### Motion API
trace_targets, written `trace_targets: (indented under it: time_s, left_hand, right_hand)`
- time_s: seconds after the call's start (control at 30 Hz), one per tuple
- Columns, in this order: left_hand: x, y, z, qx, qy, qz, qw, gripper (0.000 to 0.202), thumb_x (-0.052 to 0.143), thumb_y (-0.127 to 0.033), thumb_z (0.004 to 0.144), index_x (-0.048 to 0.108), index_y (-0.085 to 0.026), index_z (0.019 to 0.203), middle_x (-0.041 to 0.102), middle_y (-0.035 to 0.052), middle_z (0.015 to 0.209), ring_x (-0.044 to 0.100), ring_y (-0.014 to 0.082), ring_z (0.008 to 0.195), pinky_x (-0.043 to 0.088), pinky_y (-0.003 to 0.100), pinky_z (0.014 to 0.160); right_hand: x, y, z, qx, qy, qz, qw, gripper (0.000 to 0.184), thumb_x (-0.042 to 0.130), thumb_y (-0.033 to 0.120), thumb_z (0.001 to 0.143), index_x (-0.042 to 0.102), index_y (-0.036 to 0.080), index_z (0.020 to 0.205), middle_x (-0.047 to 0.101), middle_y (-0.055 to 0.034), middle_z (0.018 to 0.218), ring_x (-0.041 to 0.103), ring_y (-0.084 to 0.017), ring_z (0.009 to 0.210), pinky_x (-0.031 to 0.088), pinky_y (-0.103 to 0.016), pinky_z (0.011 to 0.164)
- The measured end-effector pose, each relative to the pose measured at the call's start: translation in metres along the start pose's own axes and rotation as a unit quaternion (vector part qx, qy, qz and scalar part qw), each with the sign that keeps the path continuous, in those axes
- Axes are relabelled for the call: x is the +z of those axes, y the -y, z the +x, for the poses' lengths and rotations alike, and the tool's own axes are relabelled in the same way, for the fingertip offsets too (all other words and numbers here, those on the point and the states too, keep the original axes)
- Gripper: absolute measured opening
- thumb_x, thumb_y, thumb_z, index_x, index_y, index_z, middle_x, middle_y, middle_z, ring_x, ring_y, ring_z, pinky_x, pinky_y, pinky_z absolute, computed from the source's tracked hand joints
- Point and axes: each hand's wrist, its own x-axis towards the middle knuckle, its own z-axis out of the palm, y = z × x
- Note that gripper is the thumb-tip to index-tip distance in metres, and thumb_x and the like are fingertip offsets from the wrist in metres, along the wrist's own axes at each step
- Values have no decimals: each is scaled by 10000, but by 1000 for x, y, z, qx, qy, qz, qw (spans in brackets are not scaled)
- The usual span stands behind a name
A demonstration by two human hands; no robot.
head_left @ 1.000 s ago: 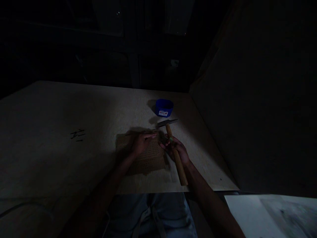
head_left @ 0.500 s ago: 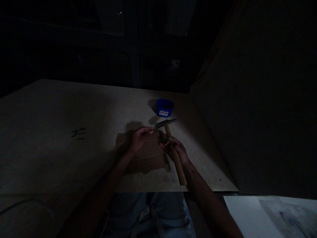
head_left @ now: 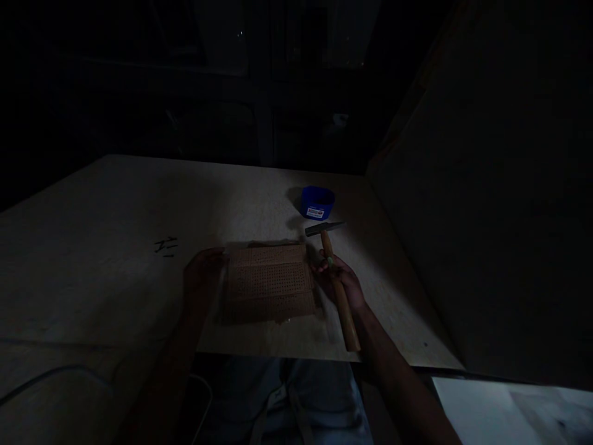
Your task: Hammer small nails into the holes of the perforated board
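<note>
A hammer (head_left: 341,303) with a wooden handle and dark metal head is held in my right hand (head_left: 346,281), its head pointing away from me. To its left lies a piece of brown cardboard (head_left: 273,281) with rows of small holes. My left hand (head_left: 201,269) is at the cardboard's left edge, fingers bent together toward it. A tiny pale spot shows at those fingertips; what they hold, if anything, is too dark to name. Several dark nails (head_left: 165,246) lie loose on the table farther left.
A blue plastic container (head_left: 317,204) with a white label stands beyond the hammer head on the light wooden table (head_left: 208,185). A tall dark panel (head_left: 491,204) rises along the right side. A cable (head_left: 55,371) runs at the lower left.
My left hand has moved left, from over the cardboard's far edge to its left side, uncovering the holes. My right hand still holds the hammer. The view has shifted slightly.
</note>
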Motion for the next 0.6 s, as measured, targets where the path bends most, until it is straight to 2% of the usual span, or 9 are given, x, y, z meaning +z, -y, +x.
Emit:
trace_targets:
  time_s: [0.1,0.23,0.37,0.5,0.6]
  left_hand:
    - [-1,5,-15,-53,36,31,997,311,788,-365,595,755,-178,842,780,76,859,725,240,831,573,337,753]
    - [9,6,-25,-85,21,34,996,378,802,-411,575,763,-161,856,791,97,906,732,259,891,575,355,795]
    - [10,4,-28,-79,11,39,996,346,800,-406,567,767,-169,818,794,97,900,730,271,902,577,363,793]
    - [9,0,-34,-81,-9,21,996,356,800,-394,578,768,-168,852,796,94,942,726,266,933,570,363,829]
    - [15,0,-39,-87,-22,4,996,372,800,-387,596,764,-163,891,793,92,949,722,247,929,561,350,849]
  right_hand:
    - [0,1,-1,9,-5,8,1000,331,694,128,631,744,201,950,701,2,819,645,-188,815,452,-443,1100]
    - [-1,1,-2,21,-5,17,1000,422,696,129,651,736,190,1067,701,9,828,655,-181,814,446,-442,1120]
    - [-2,0,-2,18,2,14,1000,373,678,109,643,735,203,1000,698,9,822,655,-179,827,452,-438,1118]
    - [-3,-1,-2,13,-4,18,1000,361,658,114,643,733,210,982,697,12,818,656,-179,853,465,-434,1109]
    - [-2,1,-3,7,-16,10,1000,355,663,132,647,735,212,985,695,20,814,659,-173,839,472,-412,1100]
